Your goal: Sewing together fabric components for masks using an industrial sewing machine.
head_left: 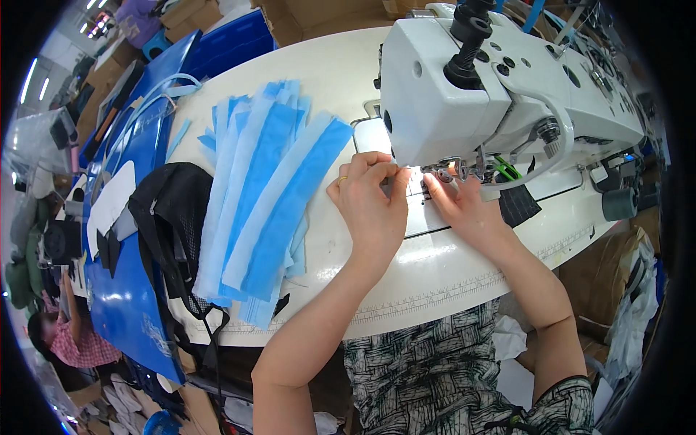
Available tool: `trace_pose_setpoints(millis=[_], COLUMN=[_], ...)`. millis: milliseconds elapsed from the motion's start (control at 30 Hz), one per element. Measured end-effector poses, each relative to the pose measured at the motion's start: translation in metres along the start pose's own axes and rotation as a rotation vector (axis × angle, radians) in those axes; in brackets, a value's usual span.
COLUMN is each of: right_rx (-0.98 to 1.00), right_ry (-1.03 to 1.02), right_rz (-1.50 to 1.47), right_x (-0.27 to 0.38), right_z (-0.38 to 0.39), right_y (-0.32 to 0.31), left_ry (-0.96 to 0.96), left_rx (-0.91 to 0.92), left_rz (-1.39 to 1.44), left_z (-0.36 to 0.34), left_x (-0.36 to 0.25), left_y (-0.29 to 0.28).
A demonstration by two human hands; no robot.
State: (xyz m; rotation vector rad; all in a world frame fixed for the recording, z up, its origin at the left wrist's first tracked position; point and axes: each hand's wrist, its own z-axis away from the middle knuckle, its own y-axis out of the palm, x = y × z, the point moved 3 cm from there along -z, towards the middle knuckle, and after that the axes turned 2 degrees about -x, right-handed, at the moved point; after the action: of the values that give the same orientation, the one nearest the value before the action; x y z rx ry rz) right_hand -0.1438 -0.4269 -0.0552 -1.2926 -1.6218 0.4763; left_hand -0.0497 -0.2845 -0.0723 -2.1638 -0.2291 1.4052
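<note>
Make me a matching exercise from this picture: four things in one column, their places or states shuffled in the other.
Things:
1. Blue-and-white fabric strips
2. Black mesh-sided bag
3. Bulky white sewing machine
4. Person's left hand

Places or states:
A. Wears a yellow ring
B. Has a strap hanging past the white tabletop's near edge
C. Lie lengthwise in an overlapping pile
D. Fills the picture's upper right

Pairs: 1-C, 2-B, 3-D, 4-A
</note>
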Motion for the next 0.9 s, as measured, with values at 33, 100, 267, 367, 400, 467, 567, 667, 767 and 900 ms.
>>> trace_pose_setpoints(millis=[33,100,267,367,400,467,567,667,767,900], right_rx=[0.003,-0.016,-0.063,-0.055,-0.042,-0.007,0.018,0.008,-0.011,0.006], right_ry=[-0.012,-0.063,-0.042,-0.022,-0.019,0.001,0.018,-0.011,-0.029,0.001], right_rz=[0.030,0.057,-0.072,-0.056,-0.034,-0.004,-0.003,-0.009,-0.029,-0.041], right_x=[-0.0012,-0.0032,-0.0082,-0.0087,-0.0086,-0.0089,-0.0096,-0.0100,-0.0101,-0.0104], right_z=[0.0008,0.0016,0.0025,0.0035,0.0039,0.0045,0.0044,0.0045,0.0053,0.0058], right_y=[0.0010,0.0023,0.0048,0.0044,0.0043,0.0042,0.0047,0.0045,0.0041,0.0041], left_ry=[0.002,0.006,0.021,0.023,0.023,0.023,0.025,0.007,-0.004,-0.051], left_rx=[0.000,0.002,-0.004,0.003,0.004,0.006,0.006,0.014,0.026,0.037], left_rz=[-0.008,-0.006,-0.004,-0.001,0.005,0.010,0.001,0.017,0.034,0.091], left_z=[0.0001,0.0002,0.0003,0.0003,0.0002,0.0001,0.0004,0.0007,0.0004,0.0001], left_x=[0.0003,0.0010,0.0025,0.0030,0.0030,0.0027,0.0017,0.0021,0.0036,0.0059], left_y=[0.0003,0.0006,0.0014,0.0014,0.0011,0.0007,0.0001,-0.0001,0.0002,0.0015])
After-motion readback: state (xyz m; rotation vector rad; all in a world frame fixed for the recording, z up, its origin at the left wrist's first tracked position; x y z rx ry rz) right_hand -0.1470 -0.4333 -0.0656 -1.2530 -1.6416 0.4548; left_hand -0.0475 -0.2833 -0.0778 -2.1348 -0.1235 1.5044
